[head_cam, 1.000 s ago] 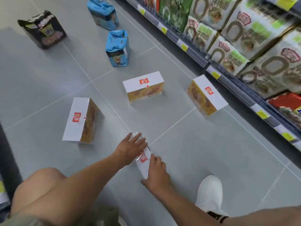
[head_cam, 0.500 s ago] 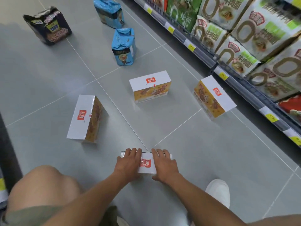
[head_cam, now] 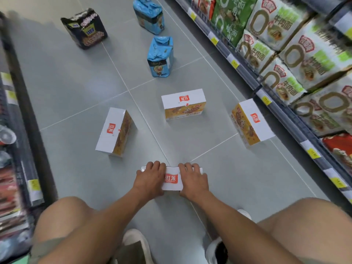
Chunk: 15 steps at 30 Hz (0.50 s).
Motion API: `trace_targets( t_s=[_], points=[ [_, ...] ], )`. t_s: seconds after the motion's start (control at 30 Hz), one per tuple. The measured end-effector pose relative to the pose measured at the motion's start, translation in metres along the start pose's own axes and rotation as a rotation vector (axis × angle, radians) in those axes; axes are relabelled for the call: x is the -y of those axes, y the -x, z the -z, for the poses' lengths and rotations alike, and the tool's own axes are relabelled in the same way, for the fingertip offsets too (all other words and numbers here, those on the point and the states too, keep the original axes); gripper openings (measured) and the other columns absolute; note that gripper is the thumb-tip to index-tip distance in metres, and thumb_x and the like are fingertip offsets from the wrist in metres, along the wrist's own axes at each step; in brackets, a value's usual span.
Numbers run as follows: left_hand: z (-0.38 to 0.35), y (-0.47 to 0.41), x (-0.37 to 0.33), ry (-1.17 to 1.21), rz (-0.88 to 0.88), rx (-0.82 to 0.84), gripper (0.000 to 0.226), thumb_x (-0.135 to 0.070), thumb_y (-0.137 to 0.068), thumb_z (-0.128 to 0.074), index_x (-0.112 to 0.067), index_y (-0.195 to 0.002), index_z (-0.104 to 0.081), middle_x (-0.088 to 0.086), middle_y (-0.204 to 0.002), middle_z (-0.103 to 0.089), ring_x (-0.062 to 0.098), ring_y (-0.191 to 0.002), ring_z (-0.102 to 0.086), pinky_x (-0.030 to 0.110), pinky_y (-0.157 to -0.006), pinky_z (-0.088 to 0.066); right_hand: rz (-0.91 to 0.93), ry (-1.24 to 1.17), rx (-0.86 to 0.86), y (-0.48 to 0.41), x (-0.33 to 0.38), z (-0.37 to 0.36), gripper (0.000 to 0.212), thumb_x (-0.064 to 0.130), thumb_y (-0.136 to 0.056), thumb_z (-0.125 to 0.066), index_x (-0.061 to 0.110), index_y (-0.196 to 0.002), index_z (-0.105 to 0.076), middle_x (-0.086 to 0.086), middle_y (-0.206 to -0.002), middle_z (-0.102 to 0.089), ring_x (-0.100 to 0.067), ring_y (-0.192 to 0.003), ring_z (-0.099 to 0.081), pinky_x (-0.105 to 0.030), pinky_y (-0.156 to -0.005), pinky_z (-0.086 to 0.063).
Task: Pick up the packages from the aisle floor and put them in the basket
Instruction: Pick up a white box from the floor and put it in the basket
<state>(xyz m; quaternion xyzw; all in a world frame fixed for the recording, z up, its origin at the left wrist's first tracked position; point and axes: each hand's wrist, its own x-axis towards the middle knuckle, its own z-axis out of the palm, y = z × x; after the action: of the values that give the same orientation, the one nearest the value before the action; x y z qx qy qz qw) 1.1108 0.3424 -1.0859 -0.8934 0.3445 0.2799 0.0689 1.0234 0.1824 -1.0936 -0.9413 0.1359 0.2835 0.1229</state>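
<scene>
Both hands clamp one white box with a red logo on top, low over the grey floor just ahead of the knees. The left hand covers its left end and the right hand its right end, the fingers of each curled over the far edge and the thumbs down the near side, so only the middle strip with the logo shows. Whether the box rests on the tiles or is just clear of them cannot be told. Three more boxes of the same kind lie on the floor beyond it, well apart from one another: the left box, the middle box and the right box, which sits close to the right shelf. Farther up the aisle stand a near blue pack, a far blue pack and a black pack to the left. The right shelf holds rows of large noodle bags; the left shelf is blurred and its goods cannot be made out.
</scene>
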Motion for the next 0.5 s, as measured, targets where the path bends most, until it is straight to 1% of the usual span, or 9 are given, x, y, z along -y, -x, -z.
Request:
trace_targets(
  t_s=[0.1,0.2,0.4,0.5],
  points=[
    [0.062,0.047,-0.009,0.042,0.042,-0.005,0.093,-0.059,-0.072,-0.080,-0.024,-0.143,-0.032,0.001,-0.138,-0.048,0.023,-0.125,-0.048,0.049,-0.094,-0.054,0.071,0.033,-0.005,0.039,0.005,0.066,0.094,0.037,-0.076,-0.084,0.025,-0.150,-0.028,-0.004,-0.147,-0.041,-0.030,-0.137,-0.037,-0.047,-0.095,-0.048],
    [0.139,0.097,-0.019,0.071,0.062,-0.051,0.087,-0.057,-0.073,-0.078,-0.024,-0.140,-0.034,0.000,-0.134,-0.050,0.023,-0.122,-0.049,0.047,-0.089,-0.055,0.125,0.048,-0.027,0.085,0.011,0.142,0.094,0.038,-0.076,-0.084,0.024,-0.150,-0.028,-0.003,-0.146,-0.043,-0.030,-0.136,-0.039,-0.046,-0.094,-0.049],
    [0.314,0.180,-0.052,0.053,0.031,-0.097,0.088,-0.058,-0.073,-0.079,-0.027,-0.142,-0.034,-0.002,-0.139,-0.053,0.021,-0.123,-0.052,0.047,-0.092,-0.057,0.175,-0.033,-0.065,0.179,0.005,0.302,0.096,0.047,-0.075,-0.083,0.027,-0.151,-0.027,-0.001,-0.147,-0.043,-0.028,-0.136,-0.040,-0.046,-0.095,-0.052],
    [0.400,0.217,-0.082,0.019,-0.003,-0.137,0.085,-0.059,-0.075,-0.078,-0.027,-0.141,-0.035,-0.002,-0.139,-0.054,0.021,-0.123,-0.053,0.047,-0.096,-0.053,0.176,-0.040,-0.112,0.230,-0.009,0.379,0.098,0.048,-0.075,-0.082,0.028,-0.152,-0.026,-0.001,-0.149,-0.042,-0.028,-0.137,-0.039,-0.050,-0.101,-0.048]
  ],
)
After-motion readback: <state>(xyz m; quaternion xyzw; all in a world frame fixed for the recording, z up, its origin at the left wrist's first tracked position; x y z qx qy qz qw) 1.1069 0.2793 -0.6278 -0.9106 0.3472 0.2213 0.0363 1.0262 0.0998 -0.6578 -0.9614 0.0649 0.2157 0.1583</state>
